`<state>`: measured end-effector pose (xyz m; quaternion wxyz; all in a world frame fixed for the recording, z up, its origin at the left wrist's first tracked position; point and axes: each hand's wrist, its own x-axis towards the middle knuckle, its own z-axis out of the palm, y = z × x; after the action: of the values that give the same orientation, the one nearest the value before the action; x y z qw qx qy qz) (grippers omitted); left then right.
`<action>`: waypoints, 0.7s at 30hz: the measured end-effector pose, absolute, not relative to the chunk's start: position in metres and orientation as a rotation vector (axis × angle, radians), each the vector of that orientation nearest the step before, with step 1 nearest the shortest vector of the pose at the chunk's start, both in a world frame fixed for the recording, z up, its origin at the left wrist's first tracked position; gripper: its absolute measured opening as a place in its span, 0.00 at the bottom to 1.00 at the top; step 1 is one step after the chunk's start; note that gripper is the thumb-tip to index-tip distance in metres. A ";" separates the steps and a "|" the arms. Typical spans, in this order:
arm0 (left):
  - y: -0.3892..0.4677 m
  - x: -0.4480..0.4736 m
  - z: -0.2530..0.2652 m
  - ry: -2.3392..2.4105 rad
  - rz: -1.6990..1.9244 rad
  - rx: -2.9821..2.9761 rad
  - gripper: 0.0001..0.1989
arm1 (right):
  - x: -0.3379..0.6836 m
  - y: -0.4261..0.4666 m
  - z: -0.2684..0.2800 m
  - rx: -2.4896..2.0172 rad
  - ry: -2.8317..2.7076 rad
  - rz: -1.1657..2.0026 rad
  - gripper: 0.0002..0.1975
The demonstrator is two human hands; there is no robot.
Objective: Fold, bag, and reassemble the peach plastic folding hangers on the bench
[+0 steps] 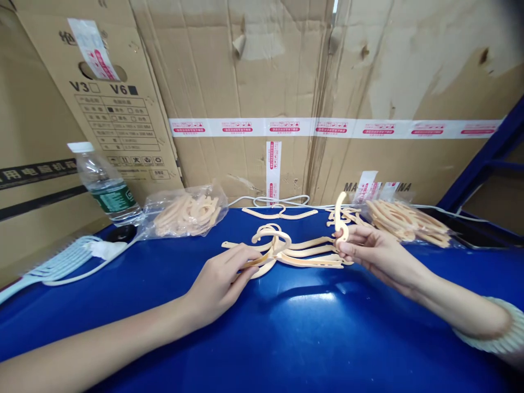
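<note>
My left hand (219, 278) is closed, pinching a beige plastic clothes hanger (309, 262) by its left arm. The hanger's other arm points right, and its curved hook stands up in the middle. Similar hangers lie right behind it, partly overlapped in view. Farther right, my right hand (379, 254) holds up a loose beige hanger hook (339, 210) between thumb and fingers, its slim end pointing upward. Behind the right hand lie several small beige pieces (347, 214). A separate hanger (279, 213) lies at the back of the blue table.
A clear bag of beige parts (186, 213) lies at the left, and another bag (405, 218) at the right. A water bottle (108, 188), a black round object (121, 233) and a light-blue hairbrush (65, 259) are at far left. Cardboard (245, 82) walls the back. A white cable (282, 200) runs along it.
</note>
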<state>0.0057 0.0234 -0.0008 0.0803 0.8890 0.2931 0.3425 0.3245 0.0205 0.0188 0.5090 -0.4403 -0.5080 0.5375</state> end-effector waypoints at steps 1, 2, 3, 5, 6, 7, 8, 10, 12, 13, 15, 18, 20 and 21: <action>0.023 0.006 -0.001 0.881 1.029 2.654 0.09 | 0.326 0.022 0.020 -1.056 -1.256 1.315 0.21; 0.023 0.006 0.000 0.891 1.029 2.649 0.09 | 0.328 0.023 0.021 -1.054 -1.284 1.331 0.20; 0.023 0.006 0.000 0.902 1.027 2.646 0.10 | 0.330 0.024 0.022 -1.054 -1.307 1.344 0.19; 0.024 0.007 0.000 0.923 1.028 2.635 0.11 | 0.333 0.025 0.022 -1.057 -1.353 1.361 0.18; 0.024 0.007 0.000 0.933 1.025 2.626 0.10 | 0.335 0.026 0.022 -1.057 -1.380 1.359 0.17; 0.024 0.007 0.000 0.941 1.025 2.619 0.10 | 0.335 0.026 0.022 -1.057 -1.411 1.352 0.17; 0.025 0.007 0.000 0.952 1.026 2.612 0.10 | 0.336 0.026 0.022 -1.060 -1.437 1.343 0.17; 0.026 0.007 -0.001 0.972 1.029 2.604 0.09 | 0.336 0.025 0.023 -1.085 -1.461 1.347 0.17; 0.026 0.007 -0.002 0.972 1.049 2.609 0.09 | 0.334 0.023 0.024 -1.114 -1.438 1.379 0.19; 0.026 0.007 -0.002 0.965 1.064 2.614 0.10 | 0.333 0.022 0.025 -1.122 -1.419 1.399 0.19; 0.026 0.007 -0.003 0.947 1.095 2.622 0.10 | 0.332 0.021 0.026 -1.117 -1.390 1.435 0.19; 0.026 0.008 -0.002 0.924 1.126 2.631 0.09 | 0.332 0.021 0.025 -1.083 -1.381 1.496 0.17; 0.027 0.008 -0.002 0.919 1.122 2.639 0.10 | 0.332 0.021 0.023 -1.074 -1.392 1.521 0.16; 0.027 0.008 -0.002 0.916 1.115 2.645 0.10 | 0.332 0.021 0.022 -1.075 -1.398 1.523 0.16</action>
<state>0.0079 0.0266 -0.0018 0.0641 0.8760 0.3035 0.3693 0.3323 0.0208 0.0220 0.3947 -0.4237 -0.5513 0.6006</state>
